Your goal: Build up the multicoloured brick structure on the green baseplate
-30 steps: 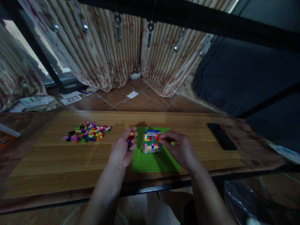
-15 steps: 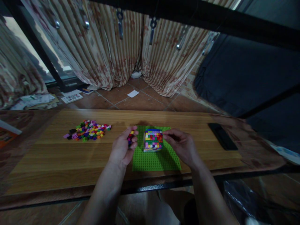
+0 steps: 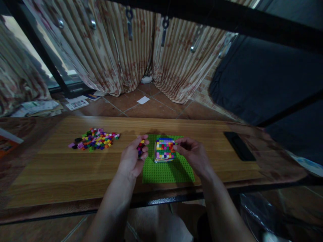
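A block built of small multicoloured toy bricks [image 3: 164, 150] stands on a green studded baseplate [image 3: 166, 173]. Its upper face is a patchwork of colours with a blue row at the far side. To its left, my left hand [image 3: 133, 156] is curled round several loose toy bricks [image 3: 140, 148], among them red, yellow and dark ones. My right hand [image 3: 192, 153] is at the block's right edge, thumb and forefinger pinched together. Its fingertips meet the edge near a red brick; whether a loose brick is between them is too small to make out.
A pile of loose toy bricks [image 3: 97, 139] lies on the left of the wooden table [image 3: 75, 178]. On the right rests a black phone-like slab [image 3: 239, 146]. Beyond the table are striped curtains [image 3: 121, 57] and a tiled floor with papers [image 3: 143, 100].
My right hand drew back a little to the right from the block's edge, then came back to it. My left hand has stayed beside the block, still holding its bricks.
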The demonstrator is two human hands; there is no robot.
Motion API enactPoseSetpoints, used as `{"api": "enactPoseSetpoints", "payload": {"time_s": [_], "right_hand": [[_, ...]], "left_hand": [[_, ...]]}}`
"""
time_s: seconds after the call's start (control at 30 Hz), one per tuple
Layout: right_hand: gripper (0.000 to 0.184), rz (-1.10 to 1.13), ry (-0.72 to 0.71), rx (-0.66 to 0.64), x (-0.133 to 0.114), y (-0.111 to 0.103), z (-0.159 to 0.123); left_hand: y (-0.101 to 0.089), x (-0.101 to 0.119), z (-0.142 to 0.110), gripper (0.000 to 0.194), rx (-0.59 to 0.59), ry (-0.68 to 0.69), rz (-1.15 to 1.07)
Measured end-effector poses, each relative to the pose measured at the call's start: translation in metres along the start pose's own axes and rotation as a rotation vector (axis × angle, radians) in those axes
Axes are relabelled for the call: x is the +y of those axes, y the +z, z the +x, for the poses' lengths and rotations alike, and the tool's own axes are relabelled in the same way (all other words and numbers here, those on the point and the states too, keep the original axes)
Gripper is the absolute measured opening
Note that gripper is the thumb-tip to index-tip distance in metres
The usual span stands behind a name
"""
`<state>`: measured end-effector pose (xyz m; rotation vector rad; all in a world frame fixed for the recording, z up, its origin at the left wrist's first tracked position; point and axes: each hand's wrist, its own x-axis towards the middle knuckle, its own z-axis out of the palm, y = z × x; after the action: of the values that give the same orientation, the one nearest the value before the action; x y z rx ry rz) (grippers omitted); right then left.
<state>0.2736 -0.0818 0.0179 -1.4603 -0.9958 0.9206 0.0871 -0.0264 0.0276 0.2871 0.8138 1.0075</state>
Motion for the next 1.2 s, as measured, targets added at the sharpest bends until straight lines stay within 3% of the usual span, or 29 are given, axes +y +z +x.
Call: {"api": "enactPoseSetpoints", "payload": {"time_s": [0.67, 0.93, 1.07, 1.2], "right_hand": [[0.033, 0.099, 0.124, 0.008, -0.001, 0.006, -0.001], [0.021, 0.059, -0.197, 0.208, -0.004, 0.012, -0.003], [0.008, -0.034, -0.369, 0.138, -0.011, 0.025, -0.011], [0.016, -0.220, -0.524, 0.006, -0.020, 0.036, -0.022]], "left_hand": [[0.001, -0.007, 0.001, 0.015, 0.007, 0.016, 0.060], [0.005, -0.003, -0.002, 0.021, -0.077, 0.046, 0.096], [0.002, -0.004, -0.005, 0.025, -0.209, 0.096, 0.180], [0.003, -0.004, -0.012, 0.024, -0.296, 0.098, 0.274]]}}
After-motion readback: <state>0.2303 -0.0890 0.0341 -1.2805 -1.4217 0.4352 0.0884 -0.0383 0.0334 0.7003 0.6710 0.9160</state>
